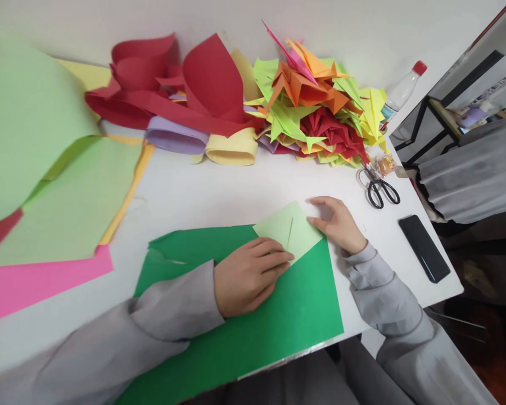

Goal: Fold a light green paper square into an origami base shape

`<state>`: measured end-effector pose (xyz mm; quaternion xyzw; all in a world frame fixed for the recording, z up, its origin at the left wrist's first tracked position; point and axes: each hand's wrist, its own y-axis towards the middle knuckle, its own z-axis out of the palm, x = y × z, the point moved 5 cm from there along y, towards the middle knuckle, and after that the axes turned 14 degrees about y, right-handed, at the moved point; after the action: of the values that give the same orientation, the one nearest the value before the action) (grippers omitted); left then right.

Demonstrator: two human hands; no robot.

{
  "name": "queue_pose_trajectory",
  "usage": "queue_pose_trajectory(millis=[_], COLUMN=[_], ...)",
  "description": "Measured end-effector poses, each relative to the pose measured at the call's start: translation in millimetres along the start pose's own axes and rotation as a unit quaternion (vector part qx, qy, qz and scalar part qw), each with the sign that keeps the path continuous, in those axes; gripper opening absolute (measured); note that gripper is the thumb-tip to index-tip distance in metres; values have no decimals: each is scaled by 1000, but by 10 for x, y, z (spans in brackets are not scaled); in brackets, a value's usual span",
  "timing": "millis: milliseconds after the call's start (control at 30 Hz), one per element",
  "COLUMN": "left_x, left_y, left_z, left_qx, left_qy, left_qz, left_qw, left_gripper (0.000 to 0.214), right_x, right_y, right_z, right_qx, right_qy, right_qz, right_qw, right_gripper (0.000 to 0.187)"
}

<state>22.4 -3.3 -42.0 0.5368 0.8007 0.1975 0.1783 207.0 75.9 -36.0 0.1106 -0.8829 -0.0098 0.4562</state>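
Observation:
A light green sheet of paper, folded into a small diamond-like shape with a slit between its flaps, lies on the upper right of a larger dark green sheet. My left hand rests palm down across the dark green sheet. Its fingers lie flat, with the tips on the lower left edge of the folded paper; its thumb is hidden. At the right corner of that paper is my right hand. Thumb and forefinger are apart there, and one finger is close to or touching the paper's edge.
Folded paper pieces in several colours are heaped at the back, beside curled red sheets. Scissors with black handles and a black phone lie at right. A bottle stands behind. Large pale green sheets cover the left side.

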Motion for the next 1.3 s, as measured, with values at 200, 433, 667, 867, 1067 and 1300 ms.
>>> queue_pose_trajectory(millis=[200, 433, 667, 867, 1067, 1300], left_x=[-5, 79, 72, 68, 37, -44], left_y=[15, 148, 155, 161, 159, 106], left_z=[9, 89, 117, 102, 55, 15], left_qx=[4, 52, 57, 32, 10, -20], left_qy=[50, 128, 151, 160, 141, 150], left_qz=[-20, -87, -72, -57, -50, -49], left_qw=[999, 987, 984, 985, 989, 987], left_gripper=[27, 31, 29, 24, 22, 21], right_x=[89, 107, 114, 103, 109, 99], right_y=[-67, -84, -117, -104, -103, -92], right_z=[115, 158, 193, 188, 192, 194], right_qx=[52, 53, 70, 67, 69, 70], right_qy=[-111, -116, -120, -113, -114, -113], right_qz=[16, 2, 10, 12, 17, 17], right_qw=[992, 992, 990, 991, 991, 991], right_gripper=[67, 65, 62, 61, 65, 67])
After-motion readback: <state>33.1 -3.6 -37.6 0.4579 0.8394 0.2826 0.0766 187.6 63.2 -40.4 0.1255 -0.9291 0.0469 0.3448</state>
